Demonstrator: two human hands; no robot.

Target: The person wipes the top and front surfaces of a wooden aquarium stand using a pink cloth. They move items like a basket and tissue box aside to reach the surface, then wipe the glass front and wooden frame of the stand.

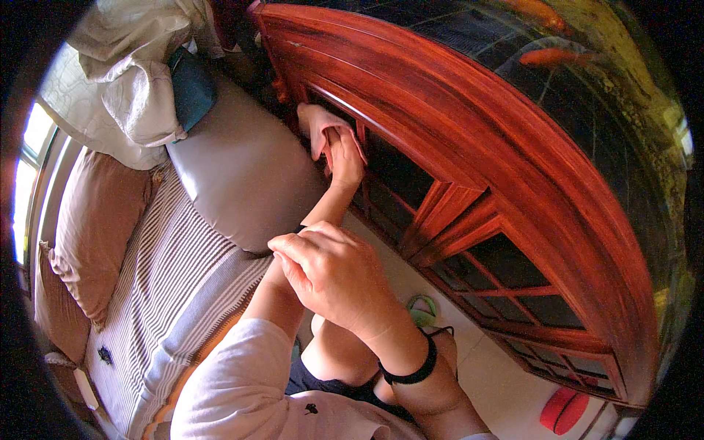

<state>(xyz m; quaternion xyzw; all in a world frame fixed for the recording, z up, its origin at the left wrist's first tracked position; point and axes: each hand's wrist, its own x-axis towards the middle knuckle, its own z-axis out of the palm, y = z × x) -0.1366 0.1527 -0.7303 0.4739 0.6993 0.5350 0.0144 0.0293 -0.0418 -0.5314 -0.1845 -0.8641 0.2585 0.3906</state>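
My left hand [345,165] reaches forward with its fingers wrapped in a pink cloth [323,125]. The cloth is against the side of a dark red wooden cabinet [455,125], by the glass-paned doors. Nearer to me, my right hand [330,271] is curled in a loose fist above my left forearm, thumb and forefinger close together. Nothing shows in it, and it overlaps part of the left arm from view. A black band [411,363] circles my right wrist.
Left of the cabinet stands a grey padded seat [246,161] beside a striped couch cover [183,257] with brown cushions [103,227]. Orange fish [554,56] show in the tank above the cabinet. A green slipper [423,309] and a red object [565,409] lie on the floor.
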